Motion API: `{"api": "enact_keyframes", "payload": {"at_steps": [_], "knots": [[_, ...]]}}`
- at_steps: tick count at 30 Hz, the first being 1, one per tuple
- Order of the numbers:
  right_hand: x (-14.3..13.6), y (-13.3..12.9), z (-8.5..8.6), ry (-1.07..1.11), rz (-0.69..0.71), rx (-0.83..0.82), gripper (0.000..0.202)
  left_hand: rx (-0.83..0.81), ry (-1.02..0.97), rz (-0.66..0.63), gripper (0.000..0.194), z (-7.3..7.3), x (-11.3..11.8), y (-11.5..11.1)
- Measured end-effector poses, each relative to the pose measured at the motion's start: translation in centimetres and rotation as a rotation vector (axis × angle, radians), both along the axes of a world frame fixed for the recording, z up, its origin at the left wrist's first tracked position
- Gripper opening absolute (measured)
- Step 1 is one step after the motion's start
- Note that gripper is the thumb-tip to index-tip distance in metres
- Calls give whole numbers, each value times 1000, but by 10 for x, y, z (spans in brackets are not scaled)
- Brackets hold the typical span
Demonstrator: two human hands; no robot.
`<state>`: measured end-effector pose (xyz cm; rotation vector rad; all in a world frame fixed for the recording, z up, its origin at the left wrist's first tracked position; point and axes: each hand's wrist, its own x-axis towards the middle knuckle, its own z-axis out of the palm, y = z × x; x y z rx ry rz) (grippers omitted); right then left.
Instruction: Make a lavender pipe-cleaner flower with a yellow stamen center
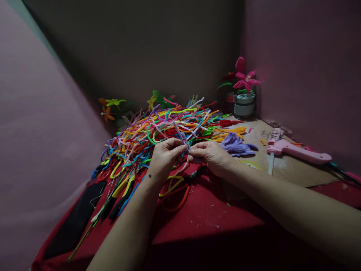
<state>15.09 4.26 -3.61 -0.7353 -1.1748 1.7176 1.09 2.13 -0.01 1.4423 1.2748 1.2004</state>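
Observation:
Between my two hands, in front of the heap, a lavender pipe cleaner piece (181, 134) points up and to the left. My left hand (166, 156) pinches its lower part between thumb and forefinger. Close beside it, my right hand (210, 155) pinches the same piece near its lower end, the fingertips of both hands almost touching. Behind them lies a large heap of many-coloured pipe cleaners (141, 131). A bundle of purple looped petals (237, 144) rests just right of the heap, beyond my right hand.
A pink glue gun (299, 149) lies on a cardboard sheet (290, 174) at the right. Scissors with red and yellow handles (177, 195) are below my hands. A black phone (75, 220) and pliers (124, 188) are at the left. Behind stands a pot (244, 105) with a pink flower.

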Motion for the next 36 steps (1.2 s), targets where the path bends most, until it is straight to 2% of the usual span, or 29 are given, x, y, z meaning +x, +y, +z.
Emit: {"api": "enact_keyframes", "payload": {"at_steps": [11,18,22,28,31,36], "knots": [[0,0,0,37,1,-21,9,22,15,-20,14,-2,-6,2],[0,2,0,69,18,-47,9,171,97,10,17,-3,-4,4],[0,2,0,66,16,-63,14,242,179,-28,13,-4,-7,6],[0,0,2,35,-10,-46,10,395,391,-130,9,0,-15,7],[0,-2,4,12,-21,-43,10,475,565,-187,8,5,-16,4],[0,-3,3,0,-49,-40,9,700,884,-170,10,9,-17,2]]}}
